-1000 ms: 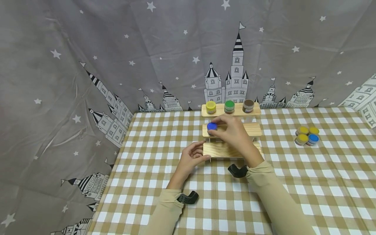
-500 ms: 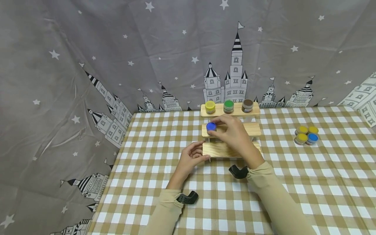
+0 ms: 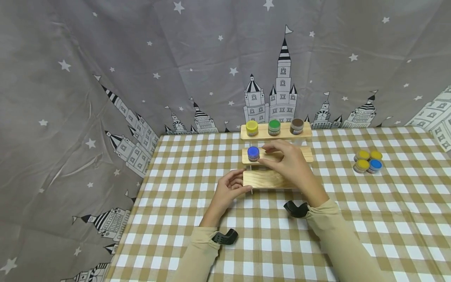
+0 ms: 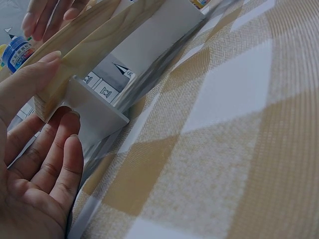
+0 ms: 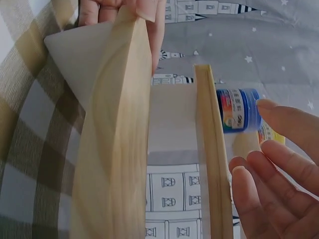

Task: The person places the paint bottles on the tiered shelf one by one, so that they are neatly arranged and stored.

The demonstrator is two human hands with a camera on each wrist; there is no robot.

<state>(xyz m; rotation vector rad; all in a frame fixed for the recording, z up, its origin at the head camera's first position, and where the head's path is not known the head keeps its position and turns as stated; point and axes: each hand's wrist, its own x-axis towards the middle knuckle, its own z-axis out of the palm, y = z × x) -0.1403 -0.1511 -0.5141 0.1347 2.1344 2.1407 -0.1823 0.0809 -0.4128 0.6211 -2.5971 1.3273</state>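
A three-tier wooden shelf rack (image 3: pixel 266 179) with white side supports stands on the table. My left hand (image 3: pixel 228 190) grips the left end of its lowest board, thumb on top and fingers beneath, as the left wrist view shows on the board end (image 4: pixel 65 64). On the left of the middle board a dark blue paint jar (image 3: pixel 253 153) stands upright. Just to its right is my right hand (image 3: pixel 290 160), thumb and fingers parted, holding nothing. In the right wrist view the fingertips are right beside the blue jar (image 5: pixel 238 109).
Along the top board stand a yellow jar (image 3: pixel 251 128), a green jar (image 3: pixel 274 127) and a brown jar (image 3: pixel 296 126). Off to the right, a lighter blue jar (image 3: pixel 375 166) is grouped with yellow jars (image 3: pixel 361 167) on the checked tablecloth (image 3: pixel 352 243). A grey curtain (image 3: pixel 197 58) hangs behind.
My right hand has let go of the dark blue jar and drawn slightly right, leaving the jar on the middle board. The left hand has stayed at the rack.
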